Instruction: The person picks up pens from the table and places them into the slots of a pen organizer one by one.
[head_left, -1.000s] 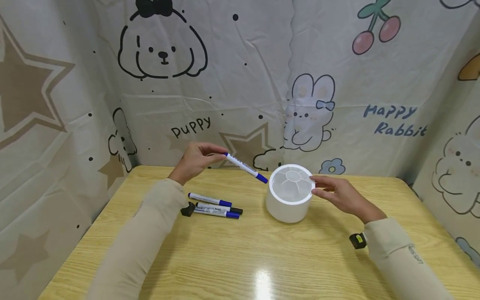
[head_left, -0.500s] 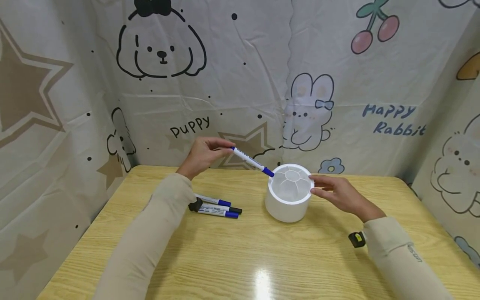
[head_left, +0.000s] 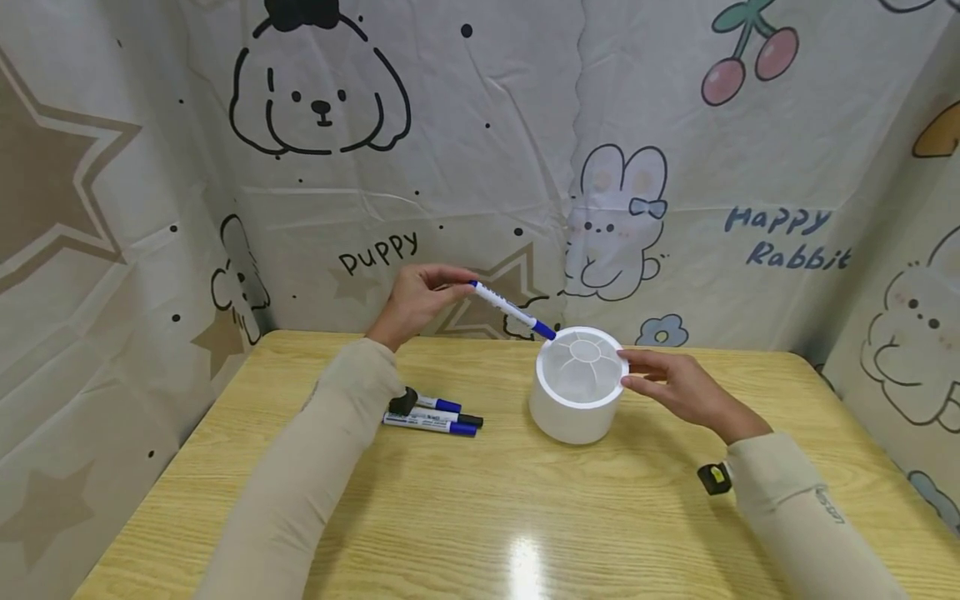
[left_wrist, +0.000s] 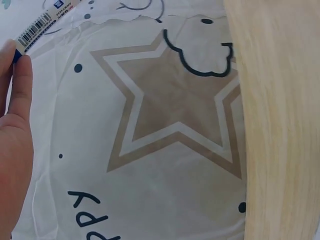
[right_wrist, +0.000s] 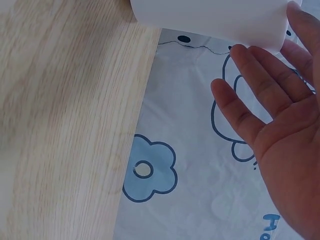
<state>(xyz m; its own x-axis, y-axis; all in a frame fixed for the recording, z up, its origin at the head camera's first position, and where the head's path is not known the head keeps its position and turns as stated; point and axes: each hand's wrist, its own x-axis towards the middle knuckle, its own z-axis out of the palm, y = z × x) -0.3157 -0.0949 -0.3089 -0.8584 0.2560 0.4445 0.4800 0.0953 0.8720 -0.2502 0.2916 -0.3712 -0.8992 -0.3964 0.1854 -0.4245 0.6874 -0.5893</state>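
Observation:
My left hand (head_left: 423,300) pinches a white marker (head_left: 506,304) by its blue end between thumb and fingertips. The marker slants down to the right, its blue cap overlapping the back-left rim of a round white pen holder (head_left: 573,421). Clear dividers inside the holder surround a round middle compartment. In the left wrist view, the marker (left_wrist: 42,25) shows a barcode beside the fingertips. My right hand (head_left: 675,387) touches the holder's right rim with thumb and index finger. The right wrist view shows that hand's other fingers (right_wrist: 240,107) extended below the white holder (right_wrist: 210,17).
Several markers lie together left of the holder: a black-capped marker (head_left: 431,416) and blue-capped markers (head_left: 431,425), partly behind the left wrist's black camera (head_left: 403,402). The wooden table (head_left: 450,517) ends at a printed curtain (head_left: 480,167).
My left hand has moved right and up with the marker, bringing its capped end from beside the holder to over the back-left rim. The right hand and the holder stay in place.

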